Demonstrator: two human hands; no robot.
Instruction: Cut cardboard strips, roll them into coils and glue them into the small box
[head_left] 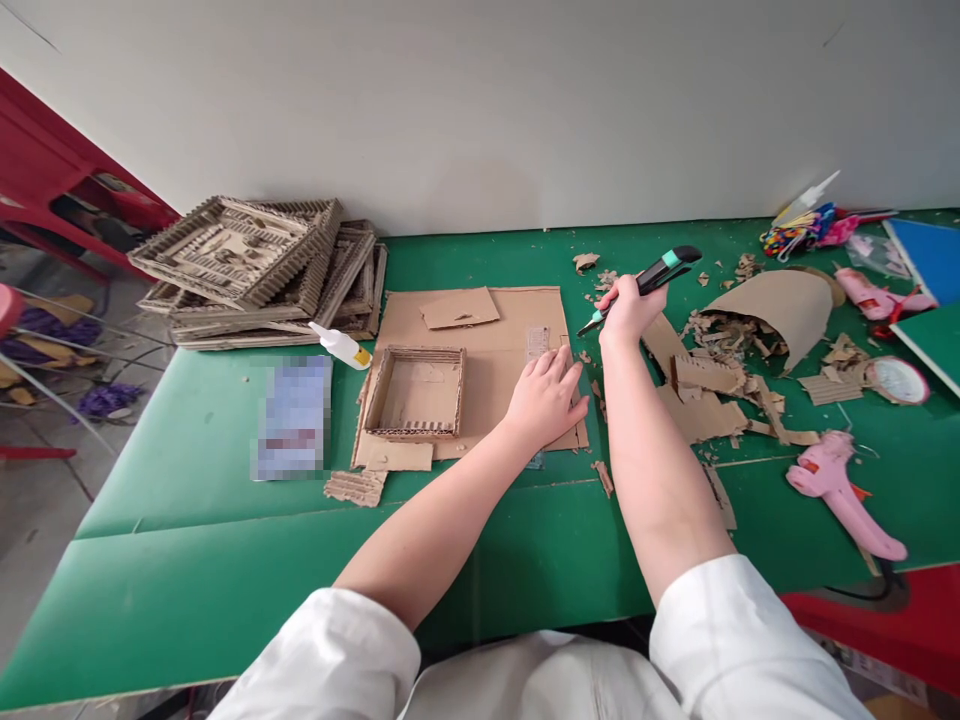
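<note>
While the green worktop point(225, 560) fills most of the view, the flat cardboard sheet point(487, 340) lies at its centre near the far wall. Stack of finished corrugated frames point(255, 265) sits far left, well apart from the hands. Heap of cardboard scraps point(720, 370) with a curled cardboard cone point(780, 305) lies on the right, just beside the sheet.

Cardboard frame tray point(416, 393) rests on the sheet's left part, upright walls, open top. Loose cardboard flap point(459, 307) lies on the sheet behind it.

Left hand point(544, 400): flat, palm down, fingers spread, pressing the sheet's right edge; grip apart, holding nothing. Right hand point(628, 310): raised above the sheet's right edge, grip clamped on the utility knife point(649, 280), black and teal handle, blade tip pointing down-left toward the sheet. Whether the tip touches the cardboard, cannot tell.

Pink glue gun point(844, 495) lies near right, on the worktop. White glue bottle point(341, 345) lies between the frame stack and the tray. Small corrugated strip point(356, 487) lies on the worktop in front of the sheet.
</note>
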